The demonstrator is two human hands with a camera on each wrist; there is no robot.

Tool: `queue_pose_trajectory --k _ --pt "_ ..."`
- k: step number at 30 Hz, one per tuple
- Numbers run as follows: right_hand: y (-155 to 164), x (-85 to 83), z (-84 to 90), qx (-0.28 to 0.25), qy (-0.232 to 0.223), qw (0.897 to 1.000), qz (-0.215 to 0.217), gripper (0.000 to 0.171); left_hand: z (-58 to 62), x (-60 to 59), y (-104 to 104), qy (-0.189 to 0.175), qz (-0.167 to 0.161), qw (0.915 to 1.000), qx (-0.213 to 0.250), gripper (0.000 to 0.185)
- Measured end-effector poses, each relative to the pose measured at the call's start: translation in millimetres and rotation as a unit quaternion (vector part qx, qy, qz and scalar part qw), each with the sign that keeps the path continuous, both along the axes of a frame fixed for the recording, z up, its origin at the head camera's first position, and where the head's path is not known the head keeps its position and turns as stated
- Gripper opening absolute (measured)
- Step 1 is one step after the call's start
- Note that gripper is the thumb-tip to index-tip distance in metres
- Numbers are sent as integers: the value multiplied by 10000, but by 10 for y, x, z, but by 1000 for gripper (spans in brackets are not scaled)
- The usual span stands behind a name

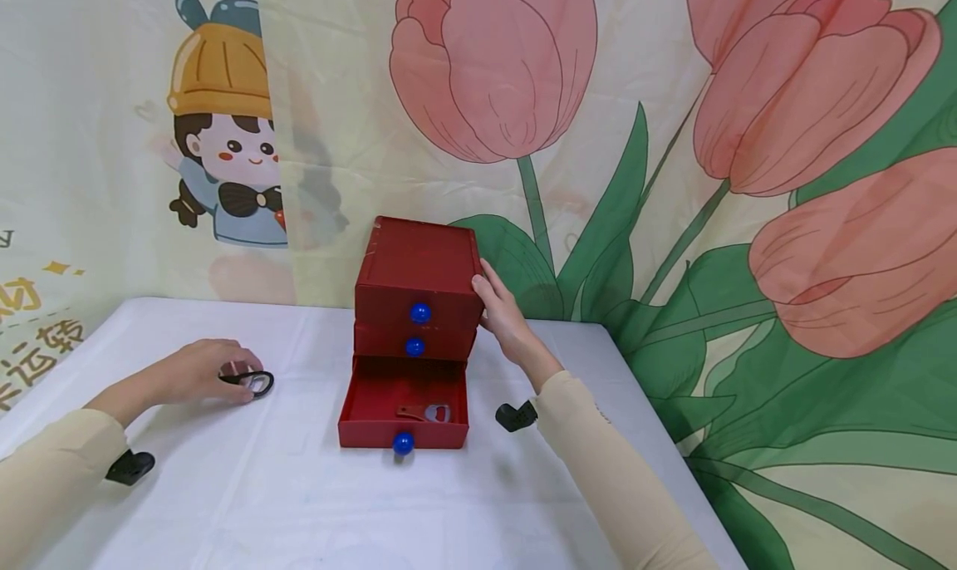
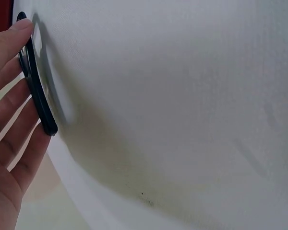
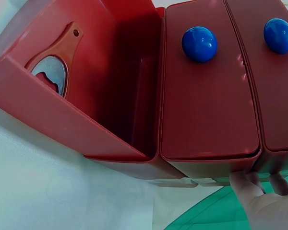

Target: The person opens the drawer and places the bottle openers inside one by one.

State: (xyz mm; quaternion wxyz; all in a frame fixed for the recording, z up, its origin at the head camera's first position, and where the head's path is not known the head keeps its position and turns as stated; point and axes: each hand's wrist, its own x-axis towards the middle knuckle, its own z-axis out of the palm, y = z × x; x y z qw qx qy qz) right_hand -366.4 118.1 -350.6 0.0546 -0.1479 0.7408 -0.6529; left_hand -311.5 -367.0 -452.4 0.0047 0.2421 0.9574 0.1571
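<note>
On the left, my left hand pinches a black bottle opener just over the white table. Its rounded, black-rimmed end points right in the head view; the left wrist view shows it edge-on between thumb and fingertips. My right hand rests against the right side of a red drawer cabinet. The bottom drawer is pulled out, and a bottle opener with a brown handle and metal head lies inside near its front. Both upper drawers are closed, with blue knobs on their fronts.
A white cloth covers the table. Behind it hangs a backdrop printed with tulips and a cartoon figure. A black wrist camera sits by the right cuff, another by the left cuff.
</note>
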Motion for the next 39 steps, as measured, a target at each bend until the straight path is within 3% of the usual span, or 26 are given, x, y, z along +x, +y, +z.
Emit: queue_pose_trajectory --k 15,25,39 --pt "-3 -16 17 -55 29 9999 127 66 218 85 298 248 166 9992 257 43" --pt "-14 -18 16 17 57 10000 50 67 435 153 682 289 16 9989 369 38" --pt "10 -18 -2 -29 -10 10000 52 66 625 262 1220 425 70 9976 541 39"
